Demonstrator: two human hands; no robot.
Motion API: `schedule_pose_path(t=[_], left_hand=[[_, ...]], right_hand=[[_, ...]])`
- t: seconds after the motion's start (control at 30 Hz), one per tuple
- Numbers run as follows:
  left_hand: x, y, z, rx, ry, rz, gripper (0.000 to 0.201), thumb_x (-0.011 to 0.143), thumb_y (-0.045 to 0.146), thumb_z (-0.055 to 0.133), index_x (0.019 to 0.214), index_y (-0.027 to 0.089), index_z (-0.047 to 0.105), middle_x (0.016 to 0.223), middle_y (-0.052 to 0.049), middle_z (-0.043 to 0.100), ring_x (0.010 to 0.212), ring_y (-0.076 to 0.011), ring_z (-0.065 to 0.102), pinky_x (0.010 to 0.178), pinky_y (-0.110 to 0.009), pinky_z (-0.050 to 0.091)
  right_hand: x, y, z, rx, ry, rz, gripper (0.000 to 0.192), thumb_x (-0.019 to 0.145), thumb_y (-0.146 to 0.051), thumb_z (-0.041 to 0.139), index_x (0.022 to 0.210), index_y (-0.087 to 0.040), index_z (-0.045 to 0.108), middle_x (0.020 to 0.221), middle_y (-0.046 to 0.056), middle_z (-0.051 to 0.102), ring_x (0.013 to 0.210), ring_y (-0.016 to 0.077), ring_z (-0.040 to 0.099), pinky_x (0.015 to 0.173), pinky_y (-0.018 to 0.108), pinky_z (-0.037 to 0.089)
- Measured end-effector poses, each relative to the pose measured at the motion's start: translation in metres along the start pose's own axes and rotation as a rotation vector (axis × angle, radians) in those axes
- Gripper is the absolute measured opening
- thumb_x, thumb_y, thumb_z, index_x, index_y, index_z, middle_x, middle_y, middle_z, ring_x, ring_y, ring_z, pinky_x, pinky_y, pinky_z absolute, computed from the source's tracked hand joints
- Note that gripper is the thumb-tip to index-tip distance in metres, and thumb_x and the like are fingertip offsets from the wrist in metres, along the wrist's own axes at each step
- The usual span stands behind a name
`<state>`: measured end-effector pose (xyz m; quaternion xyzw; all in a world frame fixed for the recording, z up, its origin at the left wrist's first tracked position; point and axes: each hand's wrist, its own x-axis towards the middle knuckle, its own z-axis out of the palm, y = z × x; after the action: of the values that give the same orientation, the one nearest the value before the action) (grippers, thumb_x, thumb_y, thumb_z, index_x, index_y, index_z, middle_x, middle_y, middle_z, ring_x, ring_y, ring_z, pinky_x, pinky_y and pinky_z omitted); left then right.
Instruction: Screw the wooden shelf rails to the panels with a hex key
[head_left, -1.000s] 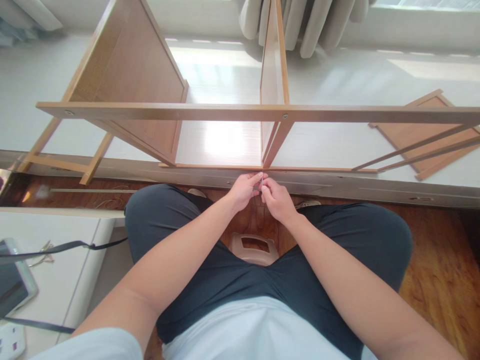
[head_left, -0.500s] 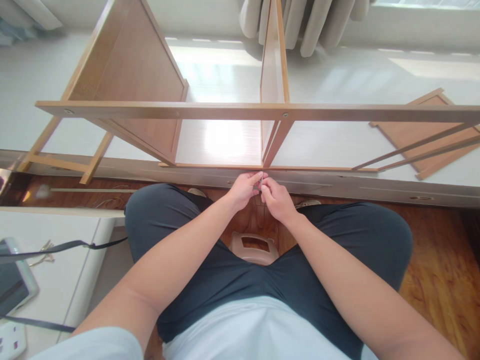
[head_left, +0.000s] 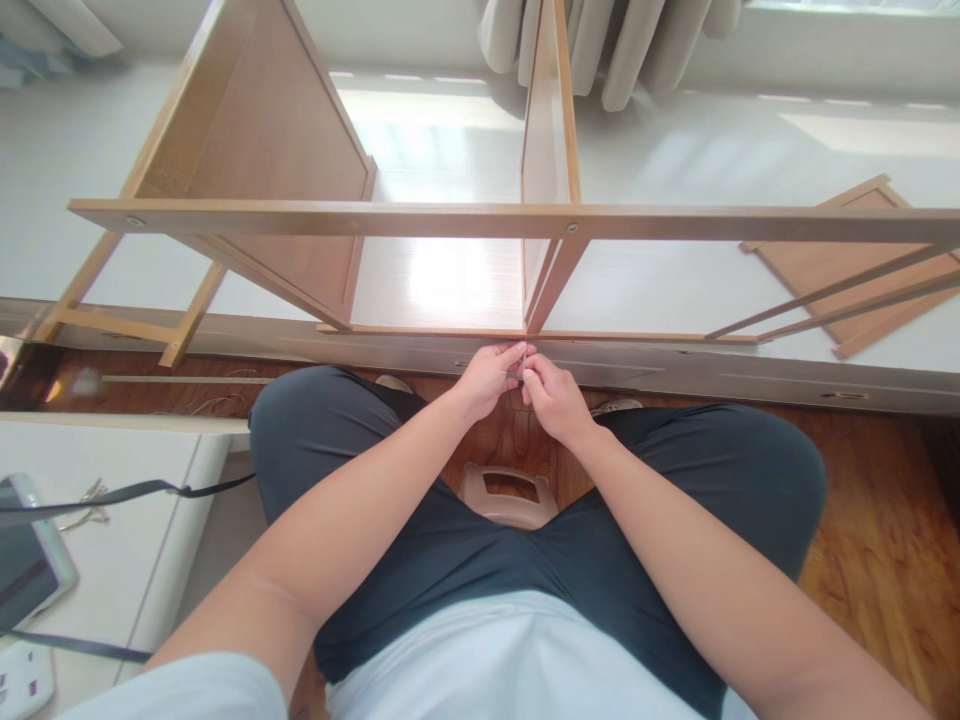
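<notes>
Head view: left hand (head_left: 489, 380) and right hand (head_left: 555, 396) side by side, just below the frame's (head_left: 442, 218) lower rail (head_left: 439, 331)!
The right pinches a thin tool (head_left: 525, 359) beneath the divider (head_left: 556, 285); the left curls at its tip, whether gripping I cannot tell; the frame stands on the counter (head_left: 637, 293).

Bright daylight from far side, glare on pale surface (head_left: 442, 275), soft shadow under curtain (head_left: 626, 50), stretched edges

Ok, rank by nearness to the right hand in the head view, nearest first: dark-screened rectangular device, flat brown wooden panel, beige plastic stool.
1. Beige plastic stool, below and left of the right hand.
2. Flat brown wooden panel, upper right.
3. Dark-screened rectangular device, far left.
</notes>
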<state>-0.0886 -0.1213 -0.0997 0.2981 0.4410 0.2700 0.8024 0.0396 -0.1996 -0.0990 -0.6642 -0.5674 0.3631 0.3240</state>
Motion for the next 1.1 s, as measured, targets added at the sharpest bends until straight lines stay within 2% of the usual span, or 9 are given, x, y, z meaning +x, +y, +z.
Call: schedule_pose_path(t=[0.67,1.1], left_hand=[[-0.0010,0.0005,0.0005,0.018,0.003,0.003,0.028,0.082,0.038,0.084,0.088,0.012,0.077,0.072,-0.002,0.064,0.069,-0.0119,0.056,0.067,-0.025,0.042],[-0.0011,0.0007,-0.0002,0.050,0.020,0.002,0.028,0.084,0.039,0.083,0.090,0.012,0.077,0.074,-0.003,0.066,0.068,-0.0120,0.057,0.066,-0.025,0.042]], right_hand=[[-0.0001,0.0005,-0.0015,0.025,-0.024,-0.017,0.020,0.103,-0.032,0.041,0.091,-0.025,0.056,0.067,-0.002,0.064,0.066,0.0199,0.062,0.074,0.032,0.044],[0.0008,0.0011,-0.0019,0.015,-0.065,-0.018,0.025,0.105,-0.033,0.038,0.084,-0.026,0.050,0.066,-0.002,0.064,0.063,0.0193,0.060,0.071,0.032,0.041]])
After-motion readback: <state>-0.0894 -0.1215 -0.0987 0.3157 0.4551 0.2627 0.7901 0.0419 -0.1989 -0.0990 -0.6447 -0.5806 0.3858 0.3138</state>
